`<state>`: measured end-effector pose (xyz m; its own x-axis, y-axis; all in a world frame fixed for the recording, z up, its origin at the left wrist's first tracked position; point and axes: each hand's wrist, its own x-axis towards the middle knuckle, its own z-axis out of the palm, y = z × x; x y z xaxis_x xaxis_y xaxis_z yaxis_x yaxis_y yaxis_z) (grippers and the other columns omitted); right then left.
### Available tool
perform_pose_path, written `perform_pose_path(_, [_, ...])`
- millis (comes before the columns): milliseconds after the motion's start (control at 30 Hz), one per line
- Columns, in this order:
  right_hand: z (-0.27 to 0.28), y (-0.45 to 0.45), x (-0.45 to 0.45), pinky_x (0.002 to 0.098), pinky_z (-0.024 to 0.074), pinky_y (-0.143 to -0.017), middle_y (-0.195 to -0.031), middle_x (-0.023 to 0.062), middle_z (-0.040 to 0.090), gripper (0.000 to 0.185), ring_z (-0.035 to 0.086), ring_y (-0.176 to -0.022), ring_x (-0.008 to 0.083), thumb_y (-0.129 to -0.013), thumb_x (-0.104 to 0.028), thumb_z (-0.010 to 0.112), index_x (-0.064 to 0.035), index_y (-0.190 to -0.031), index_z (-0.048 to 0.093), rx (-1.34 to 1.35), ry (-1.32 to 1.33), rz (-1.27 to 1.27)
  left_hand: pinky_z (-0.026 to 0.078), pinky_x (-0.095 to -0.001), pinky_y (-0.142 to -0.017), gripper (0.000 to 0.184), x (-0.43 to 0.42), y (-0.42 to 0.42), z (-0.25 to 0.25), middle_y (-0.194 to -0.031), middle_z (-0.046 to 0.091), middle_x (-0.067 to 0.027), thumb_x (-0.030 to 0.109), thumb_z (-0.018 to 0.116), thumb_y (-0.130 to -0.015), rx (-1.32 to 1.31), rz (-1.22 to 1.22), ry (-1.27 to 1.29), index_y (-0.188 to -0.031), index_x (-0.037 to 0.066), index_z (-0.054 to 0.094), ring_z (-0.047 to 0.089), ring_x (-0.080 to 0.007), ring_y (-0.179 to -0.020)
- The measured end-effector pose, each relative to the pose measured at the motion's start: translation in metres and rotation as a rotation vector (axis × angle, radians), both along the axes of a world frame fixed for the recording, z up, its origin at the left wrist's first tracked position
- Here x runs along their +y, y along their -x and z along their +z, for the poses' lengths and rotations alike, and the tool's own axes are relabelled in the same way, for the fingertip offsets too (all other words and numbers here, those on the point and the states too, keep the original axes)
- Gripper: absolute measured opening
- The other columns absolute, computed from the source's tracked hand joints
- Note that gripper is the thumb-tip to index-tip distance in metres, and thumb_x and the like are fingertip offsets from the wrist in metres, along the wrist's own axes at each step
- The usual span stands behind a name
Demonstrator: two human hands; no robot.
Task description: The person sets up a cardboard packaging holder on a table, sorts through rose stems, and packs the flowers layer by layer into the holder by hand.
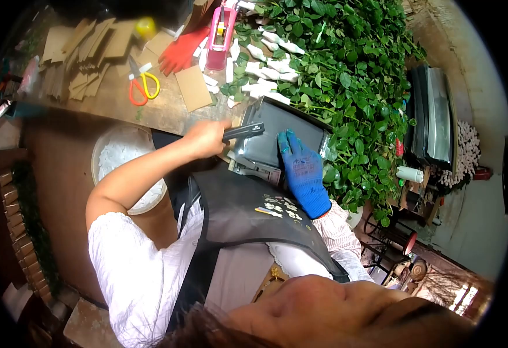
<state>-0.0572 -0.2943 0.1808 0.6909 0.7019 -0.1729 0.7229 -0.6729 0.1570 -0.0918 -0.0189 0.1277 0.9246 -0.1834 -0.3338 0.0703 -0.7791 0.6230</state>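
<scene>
My bare left hand is closed around a long black stapler with small white lettering at its far end. The stapler's tip reaches over the left part of a stack of shiny black plastic sheets. My right hand, in a blue knitted glove with darker fingertips, lies flat on the right part of those sheets, fingers stretched out and holding nothing. Below the sheets, near my dark apron, a grey metal part shows at the edge.
Leafy green stems with white-wrapped heads fill the right. On the wooden table lie scissors, a red glove, cardboard pieces and a pink tape dispenser. A pale bin stands below left.
</scene>
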Motion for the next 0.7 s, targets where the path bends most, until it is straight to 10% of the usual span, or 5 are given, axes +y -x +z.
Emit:
perform_pose_path(167, [0.003,-0.001,0.001,0.0383,0.0559,-0.089,-0.148,0.0145,0.05,0.061,0.063,-0.116,0.0296,-0.086,-0.002,0.055,-0.0093,-0.146,0.045,0.023,-0.013,-0.019,0.05,-0.0347,-0.087,0.046,0.016,0.007,-0.023,-0.099,0.065,-0.0146,0.005,0.074,-0.081,0.217,0.054,0.561,-0.123,0.005,0.055,0.064,-0.0242,-0.094])
perform_pose_path(267, [0.003,-0.001,0.003,0.0385,0.0559,-0.09,-0.149,0.0137,0.049,0.062,0.063,-0.116,0.0294,-0.086,0.0,0.055,-0.0099,-0.146,0.045,0.026,0.02,-0.034,0.049,-0.0379,-0.09,0.047,0.029,0.018,-0.004,-0.103,0.064,-0.0142,0.003,0.072,-0.076,0.058,0.171,0.306,-0.119,0.002,0.054,0.062,-0.0336,-0.1])
perform_pose_path(467, [-0.007,-0.003,-0.002,0.0348,0.0587,-0.081,-0.149,0.0107,0.049,0.057,0.062,-0.116,0.024,-0.089,-0.005,0.054,-0.009,-0.145,0.046,-0.063,0.082,0.033,0.046,-0.0394,-0.09,0.018,0.015,0.051,-0.019,-0.088,0.057,-0.009,0.013,0.063,-0.078,-0.671,-0.149,-0.58,-0.094,0.006,0.057,0.058,-0.0262,-0.088])
perform_pose_path(700, [-0.006,-0.002,0.0,0.0363,0.058,-0.083,-0.151,0.0107,0.048,0.058,0.061,-0.12,0.0256,-0.089,-0.005,0.054,-0.0093,-0.146,0.045,-0.068,0.134,0.015,0.047,-0.0391,-0.089,0.014,0.011,0.039,0.002,-0.088,0.058,-0.0066,0.015,0.058,-0.083,-0.798,-0.388,-0.453,-0.094,0.007,0.058,0.059,-0.0235,-0.087])
